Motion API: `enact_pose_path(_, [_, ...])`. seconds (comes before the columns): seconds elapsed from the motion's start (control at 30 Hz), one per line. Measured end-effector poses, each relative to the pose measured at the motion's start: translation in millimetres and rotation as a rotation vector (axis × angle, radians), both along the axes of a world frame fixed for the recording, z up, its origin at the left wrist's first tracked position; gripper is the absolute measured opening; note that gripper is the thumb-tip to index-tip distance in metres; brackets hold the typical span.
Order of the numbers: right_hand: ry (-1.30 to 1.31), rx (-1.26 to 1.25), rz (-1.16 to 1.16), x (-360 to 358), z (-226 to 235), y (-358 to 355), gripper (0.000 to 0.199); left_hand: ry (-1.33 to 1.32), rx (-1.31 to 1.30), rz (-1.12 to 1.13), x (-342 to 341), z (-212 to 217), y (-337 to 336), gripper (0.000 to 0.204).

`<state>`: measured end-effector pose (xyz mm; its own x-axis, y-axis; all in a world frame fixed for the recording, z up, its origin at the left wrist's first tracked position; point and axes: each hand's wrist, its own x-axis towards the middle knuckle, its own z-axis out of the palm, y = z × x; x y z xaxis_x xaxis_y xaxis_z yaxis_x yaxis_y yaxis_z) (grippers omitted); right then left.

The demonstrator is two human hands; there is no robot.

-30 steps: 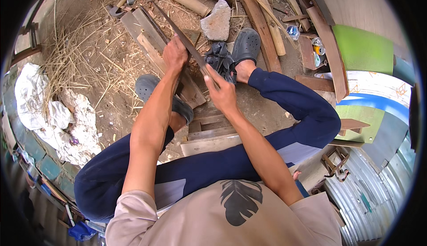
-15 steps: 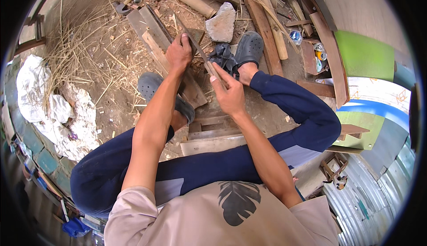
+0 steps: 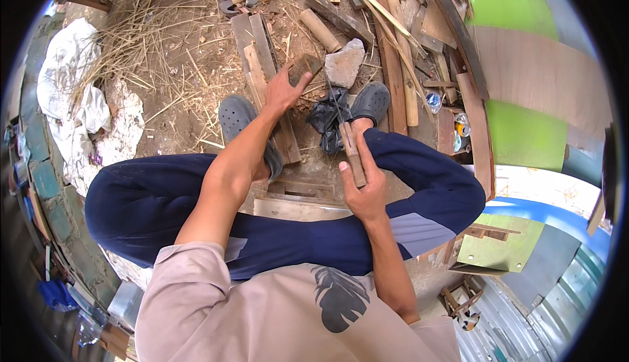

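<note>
Near the middle, my left hand (image 3: pixel 282 93) is closed on a dark, squarish block (image 3: pixel 304 67), thumb along its near side; whether it is wood or stone I cannot tell. My right hand (image 3: pixel 367 191) grips the wooden handle (image 3: pixel 352 149) of a long, thin-bladed knife (image 3: pixel 337 103), its blade pointing away from me and edge-on. The blade runs just right of the block, over a crumpled black plastic bag (image 3: pixel 325 118). Beneath my left hand lie wooden boards (image 3: pixel 288 140) on the ground. A pale rough stone (image 3: pixel 344 63) sits beyond the bag.
My feet in grey clogs (image 3: pixel 237 118) flank the work. Straw (image 3: pixel 154 41) and chips litter the dirt at left, near a white sack (image 3: pixel 65 80). A hammer-like tool (image 3: pixel 229 7) lies far off. Long planks (image 3: pixel 393 67) line the right. A cat (image 3: pixel 468 321) is behind right.
My right hand has drawn the knife toward me and to the right. My left hand still holds the block, and the knife now stands more apart from it. The view has shifted.
</note>
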<state>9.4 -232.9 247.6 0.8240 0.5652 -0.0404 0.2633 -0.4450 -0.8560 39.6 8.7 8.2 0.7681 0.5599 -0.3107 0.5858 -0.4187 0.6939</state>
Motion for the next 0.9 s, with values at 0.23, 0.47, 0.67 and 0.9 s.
enact_pose_path(0.23, [0.169,0.153,-0.029,-8,2,-2,0.066,0.208,0.089,-0.251,-7,9,6,0.106])
enact_pose_path(0.47, [0.163,0.173,-0.022,2,0,-7,0.068,0.38,0.177,-0.319,2,19,-11,0.105])
enact_pose_path(0.67, [-0.007,0.087,0.002,-1,-7,-15,0.069,0.314,0.18,-0.349,3,24,-17,0.099])
enact_pose_path(0.9, [0.009,0.032,0.04,-13,-10,-12,0.065,0.09,0.022,-0.059,16,5,-4,0.069])
